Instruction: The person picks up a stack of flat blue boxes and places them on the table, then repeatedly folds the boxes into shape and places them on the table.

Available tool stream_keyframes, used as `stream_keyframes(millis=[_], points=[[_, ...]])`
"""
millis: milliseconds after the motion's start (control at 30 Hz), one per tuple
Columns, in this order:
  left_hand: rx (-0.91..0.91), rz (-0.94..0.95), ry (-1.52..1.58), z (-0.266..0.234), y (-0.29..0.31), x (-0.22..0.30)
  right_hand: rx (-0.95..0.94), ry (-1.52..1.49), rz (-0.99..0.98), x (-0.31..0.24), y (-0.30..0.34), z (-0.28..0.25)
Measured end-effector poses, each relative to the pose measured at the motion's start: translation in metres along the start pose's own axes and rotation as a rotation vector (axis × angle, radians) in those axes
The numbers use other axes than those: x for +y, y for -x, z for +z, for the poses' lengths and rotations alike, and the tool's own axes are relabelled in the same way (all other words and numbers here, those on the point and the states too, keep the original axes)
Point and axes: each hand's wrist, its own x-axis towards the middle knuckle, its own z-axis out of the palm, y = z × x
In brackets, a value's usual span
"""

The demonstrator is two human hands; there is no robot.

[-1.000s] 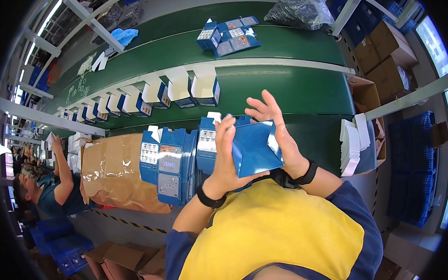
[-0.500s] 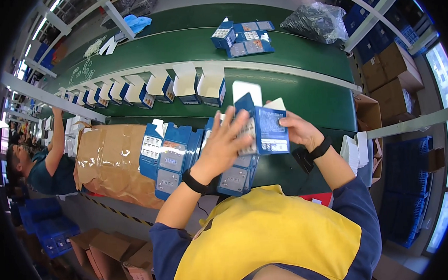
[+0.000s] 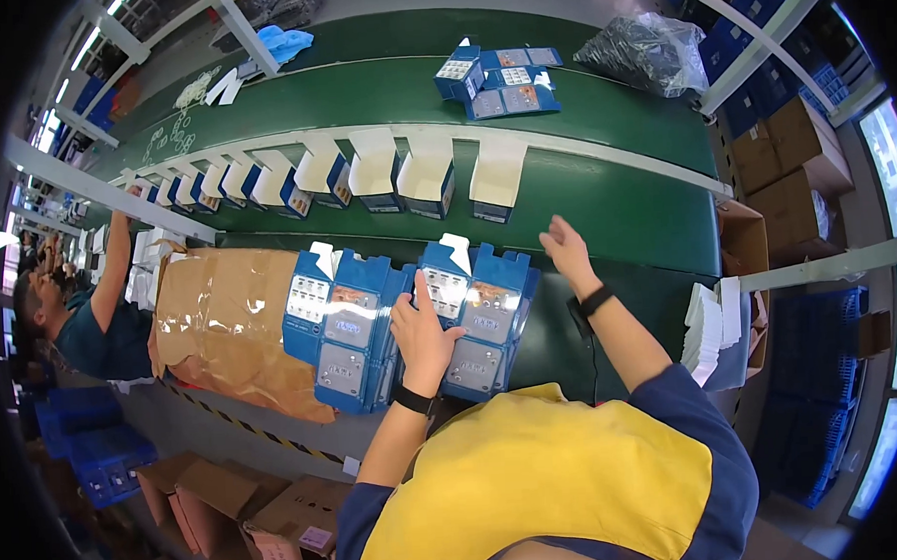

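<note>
My left hand [image 3: 423,339] lies on a stack of flat blue cartons [image 3: 490,323], thumb and index finger spread over the top one. Another stack of flat blue cartons [image 3: 342,325] sits just to its left. Over the green surface to the right, my right hand [image 3: 571,255] is raised with nothing in it, its fingers loosely apart. Beyond it stands an erected carton [image 3: 496,183], blue outside and white inside, its top flap up. This carton is at the right end of a row of similar open cartons [image 3: 426,181] on the green conveyor belt [image 3: 605,188].
Brown paper-wrapped bundle [image 3: 235,314] lies left of the stacks, beside a co-worker [image 3: 100,315] reaching toward the row. Further back are more blue cartons [image 3: 510,82] and a dark plastic bag [image 3: 649,56]. White papers [image 3: 706,329] stand at right, near a metal rail [image 3: 818,264].
The carton held between both hands now stands on the belt at the row's right end, let go. My left hand has come down onto the flat stack; my right hand has moved slightly left, empty.
</note>
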Motion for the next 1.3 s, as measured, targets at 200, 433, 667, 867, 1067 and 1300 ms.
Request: stream_keyframes(millis=[200,433,667,867,1067,1300], points=[[-0.099,-0.060,0.022,0.000,-0.012,0.006,-0.412,-0.388,0.149,-0.038,0.153,0.029],[0.019,0.039,0.129,0.000,0.017,0.015,-0.280,0.165,-0.031,-0.063,0.185,0.017],[0.192,0.069,-0.053,-0.024,0.026,0.021,-0.223,0.250,-0.091,-0.093,0.202,0.025],[0.126,-0.130,1.281,-0.052,0.012,0.054,-0.223,0.022,-0.625,-0.111,0.223,0.005],[-0.088,0.139,1.418,-0.069,0.014,0.075,-0.595,-0.752,-0.485,-0.145,0.219,-0.015],[-0.495,0.642,1.150,-0.047,0.047,0.105,-0.176,-0.746,-0.606,-0.142,0.161,-0.032]])
